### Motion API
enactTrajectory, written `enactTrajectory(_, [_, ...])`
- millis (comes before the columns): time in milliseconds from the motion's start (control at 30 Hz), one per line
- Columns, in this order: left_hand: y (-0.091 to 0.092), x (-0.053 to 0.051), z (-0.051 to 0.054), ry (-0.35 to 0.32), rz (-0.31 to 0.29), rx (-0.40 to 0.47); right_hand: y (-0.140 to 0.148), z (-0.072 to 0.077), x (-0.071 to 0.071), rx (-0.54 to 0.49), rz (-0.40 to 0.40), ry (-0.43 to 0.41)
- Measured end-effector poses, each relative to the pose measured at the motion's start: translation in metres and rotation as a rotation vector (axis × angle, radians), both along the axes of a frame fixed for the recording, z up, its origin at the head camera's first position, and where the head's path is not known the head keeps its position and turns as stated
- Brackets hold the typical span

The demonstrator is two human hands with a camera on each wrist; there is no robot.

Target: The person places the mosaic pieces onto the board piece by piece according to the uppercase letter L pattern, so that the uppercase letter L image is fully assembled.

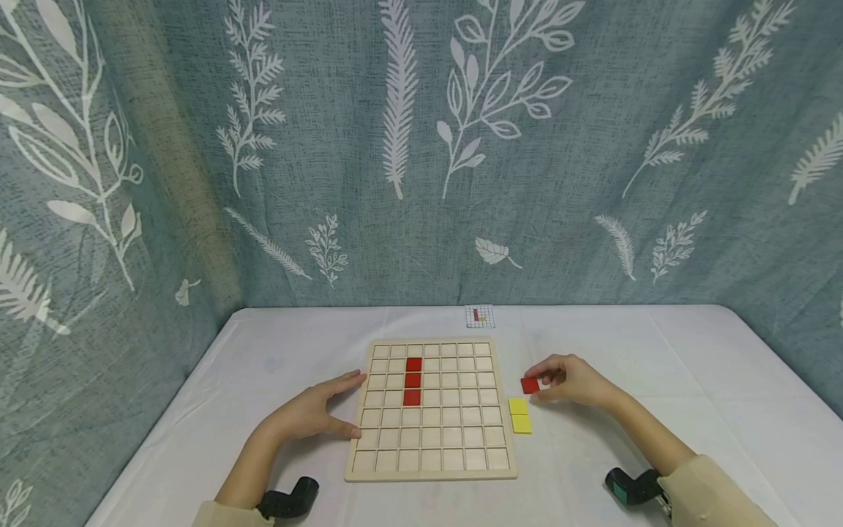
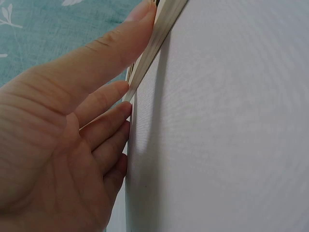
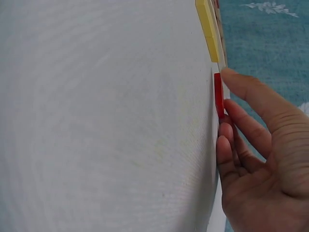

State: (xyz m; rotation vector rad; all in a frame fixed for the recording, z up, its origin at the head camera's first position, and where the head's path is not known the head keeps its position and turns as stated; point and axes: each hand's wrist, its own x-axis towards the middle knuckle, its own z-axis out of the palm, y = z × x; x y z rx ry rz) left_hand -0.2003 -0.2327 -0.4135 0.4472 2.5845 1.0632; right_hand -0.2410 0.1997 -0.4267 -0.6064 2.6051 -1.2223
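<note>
A wooden grid board lies on the table, with three red square tiles in a vertical run in its third column. My left hand rests against the board's left edge, thumb and fingers spread; in the left wrist view the thumb touches the wooden rim. To the right of the board, my right hand pinches a loose red tile between thumb and fingers. The right wrist view shows that red tile edge-on, at the fingertips.
Two yellow tiles lie end to end between the board and my right hand. A small card with a printed grid pattern lies at the table's back edge. Behind the white-covered table hangs a leaf-patterned curtain.
</note>
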Motion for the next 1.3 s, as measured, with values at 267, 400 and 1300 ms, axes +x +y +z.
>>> enactTrajectory(267, [-0.002, -0.001, -0.002, 0.000, -0.007, 0.010, -0.002, 0.001, 0.001, 0.027, 0.004, 0.016])
enactTrajectory(400, [-0.003, -0.003, -0.005, 0.012, -0.012, 0.013, -0.003, 0.002, 0.001, 0.047, 0.009, 0.027])
enactTrajectory(1300, [0.001, 0.000, -0.001, -0.001, 0.012, -0.016, -0.003, 0.030, 0.013, 0.114, 0.106, 0.049])
